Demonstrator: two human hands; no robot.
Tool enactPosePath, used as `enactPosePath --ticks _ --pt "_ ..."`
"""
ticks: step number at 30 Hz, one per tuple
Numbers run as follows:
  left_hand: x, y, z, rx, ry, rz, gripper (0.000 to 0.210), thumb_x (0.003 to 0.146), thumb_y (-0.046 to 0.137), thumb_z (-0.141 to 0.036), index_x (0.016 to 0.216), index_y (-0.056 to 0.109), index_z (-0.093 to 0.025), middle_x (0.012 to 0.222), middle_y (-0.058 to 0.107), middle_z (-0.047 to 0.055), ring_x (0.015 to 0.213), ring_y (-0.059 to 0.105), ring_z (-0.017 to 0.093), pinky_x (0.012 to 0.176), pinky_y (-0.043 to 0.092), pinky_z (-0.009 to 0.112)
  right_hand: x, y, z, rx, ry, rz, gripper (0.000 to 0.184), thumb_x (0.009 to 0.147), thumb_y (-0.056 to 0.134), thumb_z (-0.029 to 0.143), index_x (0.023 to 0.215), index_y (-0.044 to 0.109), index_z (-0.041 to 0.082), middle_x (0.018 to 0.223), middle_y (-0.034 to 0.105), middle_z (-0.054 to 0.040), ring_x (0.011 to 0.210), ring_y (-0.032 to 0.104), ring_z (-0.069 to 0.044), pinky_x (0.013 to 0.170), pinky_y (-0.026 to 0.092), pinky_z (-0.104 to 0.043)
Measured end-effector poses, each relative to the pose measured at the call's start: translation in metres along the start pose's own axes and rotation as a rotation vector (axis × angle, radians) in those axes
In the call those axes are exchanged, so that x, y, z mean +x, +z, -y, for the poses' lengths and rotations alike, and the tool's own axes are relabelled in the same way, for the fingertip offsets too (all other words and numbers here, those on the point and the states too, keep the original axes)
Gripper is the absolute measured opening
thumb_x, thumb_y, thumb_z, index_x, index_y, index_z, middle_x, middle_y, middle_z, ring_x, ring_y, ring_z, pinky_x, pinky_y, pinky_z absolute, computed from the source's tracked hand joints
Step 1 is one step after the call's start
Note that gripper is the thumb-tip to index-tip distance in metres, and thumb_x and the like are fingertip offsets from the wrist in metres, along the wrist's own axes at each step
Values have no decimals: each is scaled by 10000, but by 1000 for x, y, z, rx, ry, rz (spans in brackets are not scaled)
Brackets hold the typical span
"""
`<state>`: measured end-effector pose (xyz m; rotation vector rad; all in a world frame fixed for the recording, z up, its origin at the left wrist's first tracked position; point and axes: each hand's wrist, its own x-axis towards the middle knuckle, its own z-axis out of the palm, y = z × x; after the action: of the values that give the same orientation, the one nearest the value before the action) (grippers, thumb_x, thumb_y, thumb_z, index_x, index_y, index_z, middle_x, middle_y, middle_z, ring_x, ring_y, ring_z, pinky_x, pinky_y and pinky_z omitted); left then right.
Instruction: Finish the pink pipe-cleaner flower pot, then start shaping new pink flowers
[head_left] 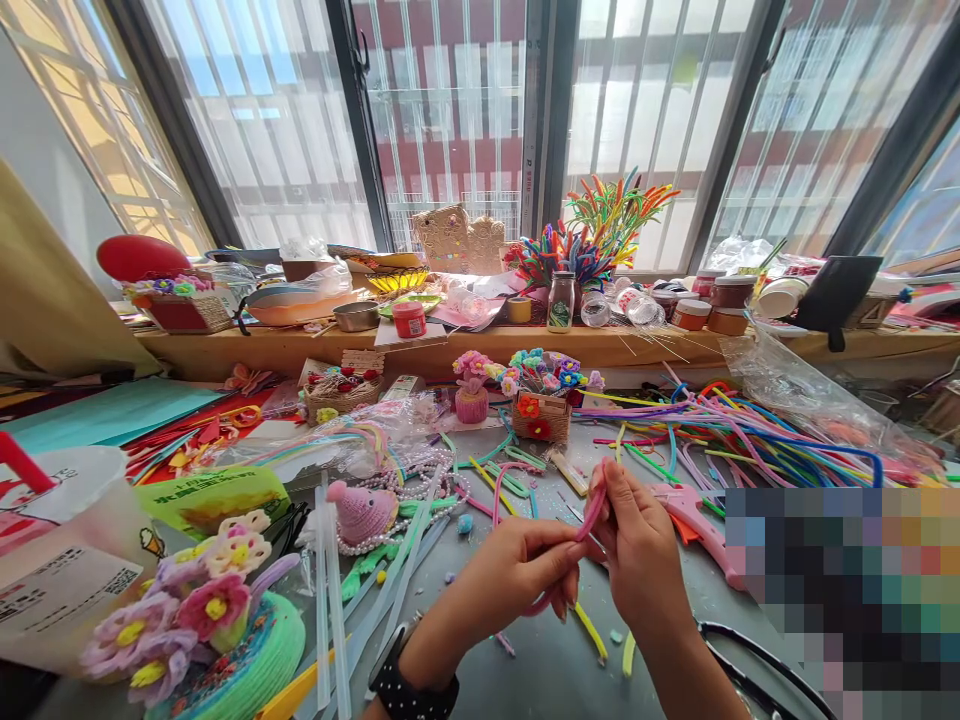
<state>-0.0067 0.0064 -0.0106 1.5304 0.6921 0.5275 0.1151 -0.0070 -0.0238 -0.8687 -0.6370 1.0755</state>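
Note:
Between my two hands a pink pipe cleaner [593, 514] is bent into a curve, with part of it hanging below my left fingers. My left hand [525, 560] pinches it from the left, fingers closed. The upper end sits in the closed fingertips of my right hand [637, 540]. Just right of that hand lies a pink glue gun [701, 525]. Yellow pipe cleaner pieces [590, 632] rest on the grey table [517, 660] beneath. Behind my hands stands a small woven basket [541, 420] of fuzzy flowers.
Loose coloured pipe cleaners [765, 430] spread at the right. Clear glue sticks [330, 600], a pink crocheted figure [364, 510], fuzzy flowers [214, 605] and a drink cup [60, 560] crowd the left. Jars and a glass bottle [561, 303] line the sill. Black-framed glasses [757, 660] lie lower right.

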Motion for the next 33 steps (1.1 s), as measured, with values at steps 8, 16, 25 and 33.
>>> enactPosePath --ticks 8,16,25,33 --pt "1 -1 1 35 34 -134 316 825 408 -417 813 572 -147 518 311 -77 408 273 55 400 234 199 3 1 7 27 24 51 297 661 675 438 640 532 178 482 403 73 435 319 -54 405 279 -175" --pt "1 1 0 271 156 -170 300 868 352 -378 712 507 -174 607 420 -28 574 376 112 564 299 232 2 2 2 -123 -2 196 379 717 594 505 568 529 163 450 346 74 415 288 -58 401 232 -204" --pt "4 2 12 664 220 -362 258 880 315 -314 674 434 -213 644 463 -3 594 405 150 587 269 259 6 0 3 243 187 69 310 605 716 416 587 544 159 472 364 79 410 292 -38 386 276 -159" --pt "6 -1 9 604 260 -387 283 885 294 -285 700 490 -198 708 463 15 678 449 161 662 325 258 7 1 5 276 70 -13 236 564 770 345 676 661 169 506 469 56 454 391 -47 430 353 -160"
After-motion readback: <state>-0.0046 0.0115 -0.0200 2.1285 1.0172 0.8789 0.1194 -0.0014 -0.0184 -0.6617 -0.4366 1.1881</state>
